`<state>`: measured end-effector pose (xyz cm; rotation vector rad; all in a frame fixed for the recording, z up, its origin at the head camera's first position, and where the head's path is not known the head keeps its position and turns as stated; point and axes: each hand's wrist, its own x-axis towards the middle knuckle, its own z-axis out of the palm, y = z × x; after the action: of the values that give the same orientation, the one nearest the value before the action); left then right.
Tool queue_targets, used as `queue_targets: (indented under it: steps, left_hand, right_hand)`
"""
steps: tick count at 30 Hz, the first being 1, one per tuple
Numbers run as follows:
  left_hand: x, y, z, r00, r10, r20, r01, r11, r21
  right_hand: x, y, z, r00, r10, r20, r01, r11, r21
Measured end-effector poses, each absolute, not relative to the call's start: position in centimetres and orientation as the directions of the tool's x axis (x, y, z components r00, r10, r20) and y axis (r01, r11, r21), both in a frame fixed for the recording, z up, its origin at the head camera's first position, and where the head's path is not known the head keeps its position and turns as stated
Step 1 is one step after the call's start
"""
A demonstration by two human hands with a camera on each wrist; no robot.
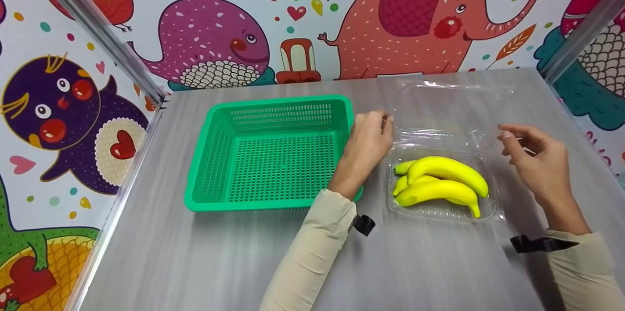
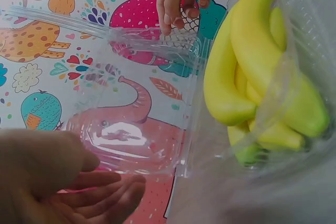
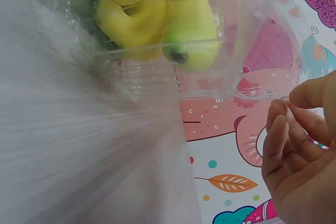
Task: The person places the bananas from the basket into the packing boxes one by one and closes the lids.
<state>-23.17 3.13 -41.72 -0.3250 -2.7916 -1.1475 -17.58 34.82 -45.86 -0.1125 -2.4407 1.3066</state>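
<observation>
A clear plastic clamshell box (image 1: 493,208) sits on the table, its lid (image 1: 439,106) swung up and back. Several yellow bananas (image 1: 444,179) with greenish tips lie in its base. My left hand (image 1: 369,135) is at the lid's left edge, beside the green basket's rim. In the left wrist view, its fingers (image 2: 113,195) are loosely extended right by the lid edge, thumb apart from them. At the lid's other side is my right hand (image 1: 542,159), fingers softly bent; in the right wrist view its thumb and fingertips (image 3: 278,124) come close together by the lid edge.
The green perforated basket (image 1: 195,174) stands left of the box, with nothing in it. Behind the table rises a wall (image 1: 302,18) with cartoon animals. Metal posts (image 1: 97,23) frame the corners. Each wrist wears a black strap mount (image 1: 364,224).
</observation>
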Motion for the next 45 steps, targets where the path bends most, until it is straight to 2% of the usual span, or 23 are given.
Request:
queue_targets:
  steps: [11,18,25,45]
  left_hand:
    - [-22.9,2.5,-41.7,-0.948,0.149,0.281,0.315,0.552,0.772]
    - [-22.5,1.8,-41.4,-0.949,0.131,0.287,0.314,0.471,0.824]
    - [-22.0,1.4,-41.4,-0.944,0.139,0.299,0.33,0.4,0.855]
    - [-19.5,0.7,-41.1,-0.94,0.179,0.29,0.338,0.387,0.858]
  right_hand:
    - [-17.3,35.5,-46.7,-0.896,0.256,0.362,-0.185,0.526,-0.83]
    - [-16.9,35.7,-46.9,-0.909,0.204,0.364,-0.229,0.486,-0.844]
    - [-16.2,35.7,-46.8,-0.918,0.197,0.343,-0.216,0.477,-0.852]
    - [-14.5,35.5,-46.5,-0.925,0.165,0.341,-0.226,0.483,-0.846]
